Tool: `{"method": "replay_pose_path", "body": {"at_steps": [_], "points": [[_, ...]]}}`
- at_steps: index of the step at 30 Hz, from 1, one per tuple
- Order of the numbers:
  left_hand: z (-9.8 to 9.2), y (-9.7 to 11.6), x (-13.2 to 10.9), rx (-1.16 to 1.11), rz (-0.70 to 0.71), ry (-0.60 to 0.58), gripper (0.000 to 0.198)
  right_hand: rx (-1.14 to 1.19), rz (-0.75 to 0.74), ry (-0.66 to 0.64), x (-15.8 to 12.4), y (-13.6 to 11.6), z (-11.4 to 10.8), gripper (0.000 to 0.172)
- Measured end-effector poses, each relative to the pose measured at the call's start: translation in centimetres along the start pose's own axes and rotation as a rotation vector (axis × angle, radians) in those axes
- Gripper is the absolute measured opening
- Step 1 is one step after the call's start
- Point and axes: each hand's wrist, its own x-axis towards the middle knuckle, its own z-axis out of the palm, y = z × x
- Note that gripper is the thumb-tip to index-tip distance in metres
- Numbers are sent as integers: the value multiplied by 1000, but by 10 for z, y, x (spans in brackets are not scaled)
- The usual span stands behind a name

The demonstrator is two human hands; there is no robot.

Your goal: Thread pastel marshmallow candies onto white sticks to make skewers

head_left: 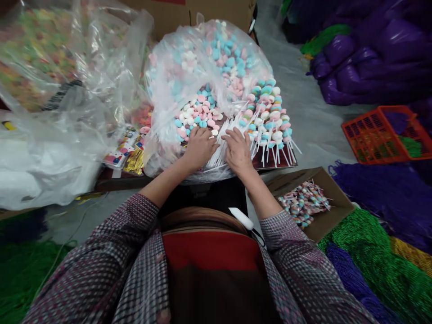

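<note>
My left hand (200, 147) is at the near edge of a pile of pink, white and blue candies (199, 109). Its fingers are bent, with thumb and forefinger close together; anything between them is too small to make out. Over a bundle of thin white sticks (218, 152) lies my right hand (238, 150), its fingers slightly bent and apart, touching the sticks. The candies spill from a large clear plastic bag (165, 90). Right of my right hand, several candy skewers (270, 117) lie stacked, their white stick ends pointing towards me.
Clear bags of colourful candies (37, 58) and a white plastic bag (43, 157) stand at left. Low on the right are a cardboard box (337, 207) of wrapped candy skewers, an orange crate (367, 139), and green bead strands (364, 243). Purple bags (378, 58) lie behind.
</note>
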Motion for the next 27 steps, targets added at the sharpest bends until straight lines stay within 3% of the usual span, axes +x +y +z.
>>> {"method": "replay_pose_path", "body": {"at_steps": [10, 15, 20, 27], "points": [[15, 3, -1, -76, -51, 80, 30, -81, 181, 68, -37, -23, 10, 44], [9, 6, 6, -80, -81, 19, 37, -88, 205, 121, -48, -24, 20, 46], [1, 4, 11, -94, -143, -58, 39, -51, 172, 6, -36, -34, 24, 55], [1, -2, -1, -95, -161, -1, 41, 21, 95, -102, -24, -47, 23, 61]]}}
